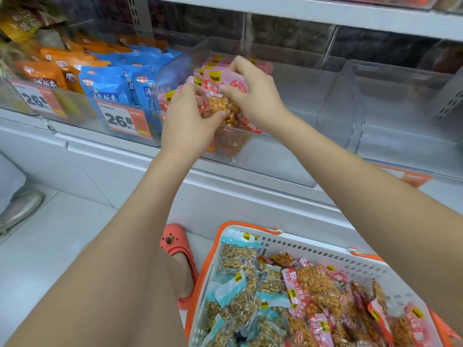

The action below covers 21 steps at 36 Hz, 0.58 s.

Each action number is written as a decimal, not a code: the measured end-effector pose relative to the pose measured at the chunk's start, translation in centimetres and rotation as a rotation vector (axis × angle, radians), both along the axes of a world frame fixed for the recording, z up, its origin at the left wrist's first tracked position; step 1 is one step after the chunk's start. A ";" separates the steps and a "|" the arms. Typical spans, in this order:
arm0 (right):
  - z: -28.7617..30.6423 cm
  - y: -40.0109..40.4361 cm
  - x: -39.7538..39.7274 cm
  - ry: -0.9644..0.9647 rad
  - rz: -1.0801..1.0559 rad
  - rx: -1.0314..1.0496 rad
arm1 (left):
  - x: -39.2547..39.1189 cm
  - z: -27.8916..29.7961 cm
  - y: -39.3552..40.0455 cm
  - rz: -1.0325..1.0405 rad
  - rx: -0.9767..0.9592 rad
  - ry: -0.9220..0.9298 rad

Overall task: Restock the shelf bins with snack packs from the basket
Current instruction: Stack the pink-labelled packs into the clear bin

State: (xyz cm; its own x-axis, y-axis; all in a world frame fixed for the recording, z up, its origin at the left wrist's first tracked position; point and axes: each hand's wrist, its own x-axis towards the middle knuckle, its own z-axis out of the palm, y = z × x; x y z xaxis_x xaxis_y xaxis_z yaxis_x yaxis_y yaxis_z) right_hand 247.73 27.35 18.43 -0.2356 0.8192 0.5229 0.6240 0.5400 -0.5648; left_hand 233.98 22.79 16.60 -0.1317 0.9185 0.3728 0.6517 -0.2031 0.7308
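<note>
We hold pink snack packs (220, 96) in clear bin (288, 146), left hand (185, 121) and right hand (253, 96) both grasping; stand upright, labels forward (basket (313, 249) still loaded).

Brightness: bright, even, white indoor light; no dim corners except the dark space under the upper shelf (325, 13).
Shadows: soft and faint on the floor (50, 246).
Glare: pale sheen on the clear bin (345, 101) walls.
Blur: left edge smeared; price tags (122, 118) slightly soft.
Distortion: wide-angle bending; shelf lines slant, forearms look stretched.
</note>
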 end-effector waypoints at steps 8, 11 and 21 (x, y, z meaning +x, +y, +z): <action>0.7 0.3 1.2 -0.182 0.130 -0.204 | 1.1 0.4 1.0 -0.090 -0.109 0.085; 0.4 -0.1 2.6 0.138 0.061 -0.196 | 1.3 0.5 1.1 -0.068 -0.131 0.090; -1.4 -2.0 5.3 0.108 -0.122 -0.701 | 1.6 0.9 0.6 -0.013 -0.158 0.173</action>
